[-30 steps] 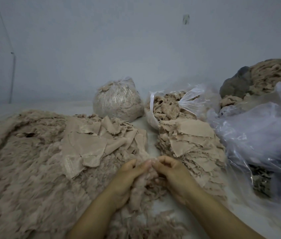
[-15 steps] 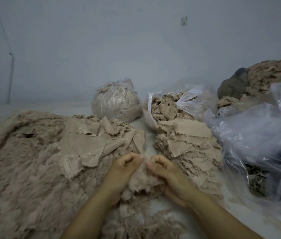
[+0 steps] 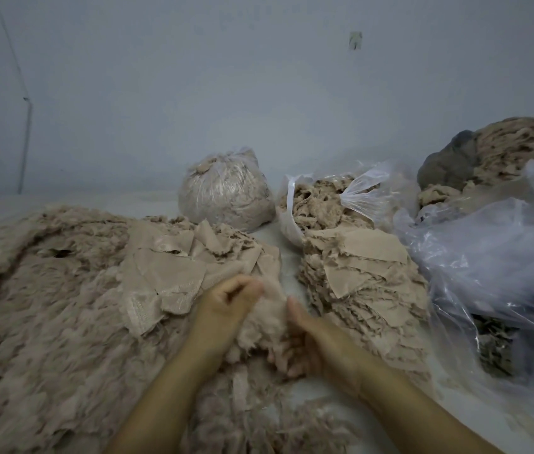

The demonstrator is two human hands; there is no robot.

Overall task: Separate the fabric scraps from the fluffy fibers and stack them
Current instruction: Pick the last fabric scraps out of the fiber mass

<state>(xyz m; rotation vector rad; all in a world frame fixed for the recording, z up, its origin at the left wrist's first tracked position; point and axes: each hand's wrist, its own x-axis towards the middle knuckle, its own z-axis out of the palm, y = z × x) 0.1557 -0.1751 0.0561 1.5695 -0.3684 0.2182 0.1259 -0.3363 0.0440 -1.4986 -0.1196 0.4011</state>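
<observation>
From the head camera, the left hand (image 3: 226, 299) and right hand (image 3: 305, 335) both grip one clump of fluff (image 3: 262, 326). A moment ago their fingertips met over it; now they have drawn apart, teasing it open, probably to find a scrap inside. Loose scraps (image 3: 167, 273) lie on the fiber heap (image 3: 46, 322) at left; the stack (image 3: 364, 280) stands just right of the hands.

Wall: we're facing plain pale grey-blue wall (image 3: 193, 93), small mark (image 3: 355, 40) high right.
Cable: we spot thin cable (image 3: 26, 132) left.
Light: dim.
</observation>
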